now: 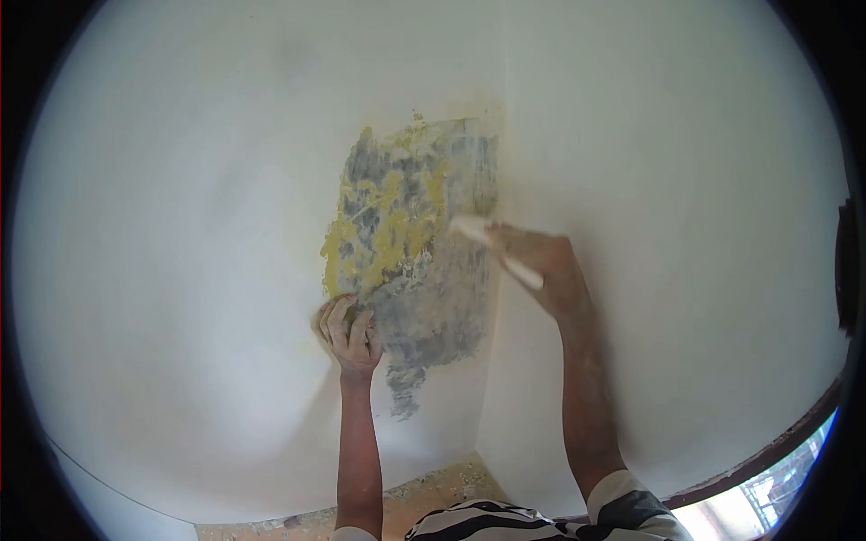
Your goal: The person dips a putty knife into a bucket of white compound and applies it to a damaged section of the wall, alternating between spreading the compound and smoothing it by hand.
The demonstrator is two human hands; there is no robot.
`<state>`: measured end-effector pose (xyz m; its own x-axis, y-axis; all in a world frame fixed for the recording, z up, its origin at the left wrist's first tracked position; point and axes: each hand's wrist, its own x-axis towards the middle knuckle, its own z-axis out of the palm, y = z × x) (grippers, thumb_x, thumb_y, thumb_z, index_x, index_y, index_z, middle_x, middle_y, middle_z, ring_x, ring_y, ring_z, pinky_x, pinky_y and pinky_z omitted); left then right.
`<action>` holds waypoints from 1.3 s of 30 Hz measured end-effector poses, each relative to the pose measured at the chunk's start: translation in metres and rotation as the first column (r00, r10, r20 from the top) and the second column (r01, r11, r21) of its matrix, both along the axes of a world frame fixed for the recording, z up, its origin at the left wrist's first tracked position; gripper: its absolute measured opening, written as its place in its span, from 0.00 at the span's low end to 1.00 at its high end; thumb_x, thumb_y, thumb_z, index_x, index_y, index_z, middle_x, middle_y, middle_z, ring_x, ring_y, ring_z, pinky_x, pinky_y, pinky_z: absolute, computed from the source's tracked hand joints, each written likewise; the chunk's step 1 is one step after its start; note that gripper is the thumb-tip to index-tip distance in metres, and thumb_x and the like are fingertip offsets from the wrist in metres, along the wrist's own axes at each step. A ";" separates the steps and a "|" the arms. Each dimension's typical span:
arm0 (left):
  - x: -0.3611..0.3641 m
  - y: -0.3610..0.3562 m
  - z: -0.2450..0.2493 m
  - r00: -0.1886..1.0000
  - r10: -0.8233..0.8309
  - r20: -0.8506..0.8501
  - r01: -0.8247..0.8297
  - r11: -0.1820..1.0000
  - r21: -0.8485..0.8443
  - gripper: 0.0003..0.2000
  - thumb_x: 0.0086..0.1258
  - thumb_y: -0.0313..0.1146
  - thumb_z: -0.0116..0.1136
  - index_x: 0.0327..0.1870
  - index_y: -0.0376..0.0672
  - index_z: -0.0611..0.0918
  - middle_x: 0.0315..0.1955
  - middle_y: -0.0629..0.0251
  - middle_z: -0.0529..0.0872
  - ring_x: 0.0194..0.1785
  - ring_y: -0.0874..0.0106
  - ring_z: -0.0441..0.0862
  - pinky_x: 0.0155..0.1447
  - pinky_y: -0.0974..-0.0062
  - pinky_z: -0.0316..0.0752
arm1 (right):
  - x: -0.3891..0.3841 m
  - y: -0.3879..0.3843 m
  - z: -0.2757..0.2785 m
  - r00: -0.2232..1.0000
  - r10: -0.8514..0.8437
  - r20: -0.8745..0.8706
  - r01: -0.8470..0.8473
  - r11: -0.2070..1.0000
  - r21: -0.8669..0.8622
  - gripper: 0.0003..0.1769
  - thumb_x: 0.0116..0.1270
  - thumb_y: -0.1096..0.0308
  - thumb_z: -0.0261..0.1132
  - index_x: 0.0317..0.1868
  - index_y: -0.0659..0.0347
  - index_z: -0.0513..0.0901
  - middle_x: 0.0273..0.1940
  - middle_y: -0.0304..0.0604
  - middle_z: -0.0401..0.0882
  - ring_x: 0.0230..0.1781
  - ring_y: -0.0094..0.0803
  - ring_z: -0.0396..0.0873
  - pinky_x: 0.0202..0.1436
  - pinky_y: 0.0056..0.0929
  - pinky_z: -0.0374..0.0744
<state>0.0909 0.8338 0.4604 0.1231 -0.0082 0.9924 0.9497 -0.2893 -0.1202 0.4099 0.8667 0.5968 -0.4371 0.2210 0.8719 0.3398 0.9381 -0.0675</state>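
Note:
A rough patch of grey and yellow (397, 225) shows on the white wall, near the inside corner. My left hand (350, 334) rests against the wall at the patch's lower left edge, fingers bent; whether anything lies under them is hidden. In my right hand (537, 261) is a pale flat tool (471, 229), slightly blurred, with its tip over the right part of the patch. A white end of something held pokes out below the fingers of that hand.
The second white wall (686, 225) meets the first just right of the patch. Debris lies on the tan floor (433, 491) below. A dark-edged opening (767, 491) is at the lower right, and a dark object (846, 270) is at the right edge.

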 end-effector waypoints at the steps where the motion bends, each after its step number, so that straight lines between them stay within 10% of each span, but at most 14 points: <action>1: 0.000 0.000 0.000 1.000 -0.002 0.017 0.002 1.000 0.002 0.06 0.70 0.28 0.55 0.42 0.46 0.83 0.59 0.57 0.79 0.64 0.55 0.75 0.70 0.47 0.67 | -0.004 0.002 0.012 0.995 0.008 -0.099 -0.008 1.000 -0.002 0.08 0.63 0.79 0.72 0.43 0.64 0.89 0.54 0.51 0.89 0.59 0.44 0.87 0.62 0.36 0.87; 9: -0.003 -0.001 -0.003 0.999 -0.009 0.034 0.009 1.000 0.004 0.04 0.73 0.32 0.57 0.41 0.48 0.84 0.60 0.60 0.79 0.64 0.58 0.76 0.70 0.48 0.68 | -0.007 -0.007 0.032 0.962 -0.041 -0.271 0.111 0.962 0.248 0.16 0.60 0.84 0.72 0.49 0.63 0.89 0.58 0.54 0.87 0.62 0.46 0.85 0.64 0.34 0.86; 21: -0.003 -0.002 -0.002 0.999 -0.026 0.028 0.026 1.000 0.004 0.03 0.73 0.31 0.58 0.41 0.48 0.84 0.60 0.60 0.80 0.64 0.58 0.76 0.70 0.49 0.67 | -0.023 0.007 -0.193 0.953 -0.155 -0.258 0.162 0.987 0.006 0.13 0.61 0.83 0.66 0.46 0.66 0.87 0.64 0.61 0.81 0.67 0.55 0.80 0.68 0.39 0.83; 29: -0.002 -0.001 -0.003 0.999 -0.013 0.035 0.013 1.000 0.002 0.04 0.71 0.30 0.58 0.41 0.47 0.83 0.59 0.60 0.80 0.64 0.57 0.76 0.70 0.48 0.68 | 0.019 -0.045 -0.071 0.955 -0.238 0.177 0.277 0.930 -0.243 0.13 0.57 0.86 0.68 0.43 0.66 0.88 0.59 0.55 0.86 0.67 0.46 0.81 0.70 0.35 0.81; 36: -0.005 -0.001 -0.003 0.999 -0.039 0.005 0.039 0.999 -0.009 0.07 0.67 0.24 0.54 0.41 0.44 0.83 0.59 0.55 0.78 0.64 0.52 0.74 0.70 0.47 0.68 | 0.015 0.005 0.056 0.978 -0.204 0.045 0.208 0.974 -0.092 0.14 0.64 0.78 0.68 0.51 0.62 0.89 0.50 0.51 0.90 0.48 0.47 0.88 0.56 0.38 0.84; 39: -0.005 -0.001 -0.003 1.000 -0.023 -0.004 0.023 1.000 -0.005 0.08 0.66 0.24 0.54 0.42 0.44 0.84 0.58 0.54 0.78 0.63 0.52 0.75 0.70 0.46 0.68 | 0.010 -0.008 0.099 0.977 -0.206 -0.064 0.195 0.970 -0.142 0.05 0.64 0.83 0.70 0.38 0.68 0.90 0.46 0.51 0.92 0.50 0.37 0.90 0.43 0.28 0.87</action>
<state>0.0858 0.8331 0.4573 0.1269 -0.0057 0.9919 0.9422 -0.3120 -0.1223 0.4195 0.8587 0.6957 -0.3043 0.4143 0.8577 0.5086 0.8320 -0.2215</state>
